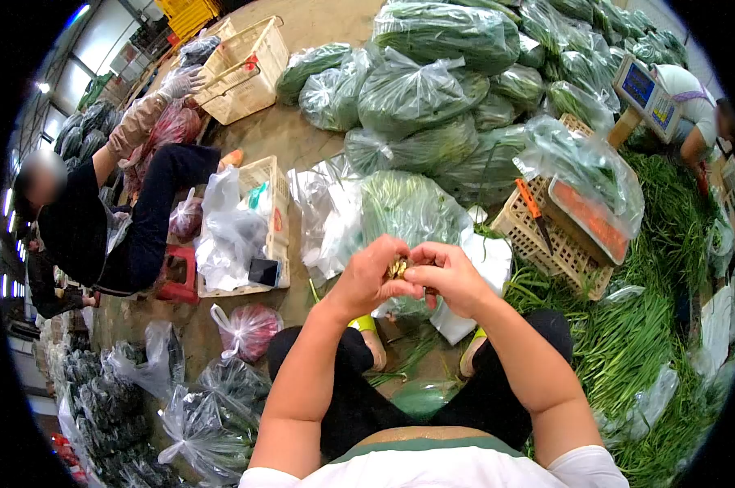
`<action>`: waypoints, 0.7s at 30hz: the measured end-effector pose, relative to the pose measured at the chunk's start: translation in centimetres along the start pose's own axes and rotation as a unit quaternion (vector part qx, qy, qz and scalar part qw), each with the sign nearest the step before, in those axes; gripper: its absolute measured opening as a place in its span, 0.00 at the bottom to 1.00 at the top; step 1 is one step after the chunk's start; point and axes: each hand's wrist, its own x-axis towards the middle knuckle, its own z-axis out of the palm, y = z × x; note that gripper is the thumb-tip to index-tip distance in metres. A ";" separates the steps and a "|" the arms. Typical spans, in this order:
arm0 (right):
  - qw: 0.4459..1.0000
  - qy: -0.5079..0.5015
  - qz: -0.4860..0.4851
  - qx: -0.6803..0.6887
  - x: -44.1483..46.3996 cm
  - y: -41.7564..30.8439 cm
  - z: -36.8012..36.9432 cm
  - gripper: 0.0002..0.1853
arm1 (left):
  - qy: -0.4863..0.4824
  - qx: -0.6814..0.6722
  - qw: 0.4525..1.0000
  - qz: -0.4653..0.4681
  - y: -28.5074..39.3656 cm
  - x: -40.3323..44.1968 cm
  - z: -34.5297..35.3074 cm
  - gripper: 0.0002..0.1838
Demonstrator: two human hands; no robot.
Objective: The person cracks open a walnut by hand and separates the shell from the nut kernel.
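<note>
Both my hands meet in front of me, above my knees. My left hand (pixel 367 281) has its fingers curled round a small golden, shiny item (pixel 397 267), too small to identify. My right hand (pixel 447 279) pinches at the same item from the other side, its fingertips close to those of my left hand. Just beyond them stands a clear plastic bag of green vegetables (pixel 408 207). White plastic sheeting (pixel 327 215) lies left of that bag, and more white plastic (pixel 453 324) shows beneath my right hand.
A crate (pixel 280 236) with plastic bags and a phone stands left. Bagged greens (pixel 416 89) are piled ahead. At right are a scale (pixel 589 213) on a crate, an orange knife (pixel 530 199) and loose green stalks (pixel 628 342). A seated person (pixel 132 220) is left; another person (pixel 684 102) bends far right.
</note>
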 end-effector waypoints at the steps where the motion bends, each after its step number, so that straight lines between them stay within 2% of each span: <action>1: 1.000 0.008 -0.007 -0.027 -0.2 0.0 0.1 0.11 | 0.005 0.001 1.000 0.007 0.2 -0.1 0.0 0.21; 4: 0.993 0.010 -0.013 -0.115 -0.2 -0.1 -0.3 0.13 | -0.052 0.041 0.998 0.013 0.4 -0.1 -0.3 0.21; 8: 0.996 -0.025 -0.020 -0.085 -0.5 -0.7 -0.4 0.15 | -0.047 0.002 0.999 0.005 1.8 -0.1 -0.9 0.20; 11: 0.995 -0.048 -0.011 -0.089 -0.8 -1.3 -0.2 0.11 | -0.067 0.041 0.997 -0.007 2.3 -0.3 -0.9 0.17; 12: 0.995 -0.049 -0.011 -0.092 -0.8 -1.3 -0.2 0.11 | -0.059 0.067 0.996 0.030 2.2 -0.2 -0.6 0.13; 15: 0.994 -0.072 0.006 -0.076 -0.9 -0.9 0.2 0.09 | -0.052 0.129 0.990 0.031 2.4 -0.5 -0.4 0.09; 19: 0.995 -0.019 -0.031 -0.090 -0.4 0.3 0.8 0.09 | -0.014 0.129 0.992 0.009 1.7 -0.7 0.4 0.06; 20: 0.993 0.010 -0.052 -0.104 -0.3 1.1 0.8 0.09 | 0.025 0.095 0.995 0.016 1.6 -0.4 0.4 0.06; 21: 0.996 0.012 -0.066 -0.056 -0.2 1.2 0.8 0.10 | 0.064 0.059 0.996 0.021 1.4 -0.5 0.5 0.05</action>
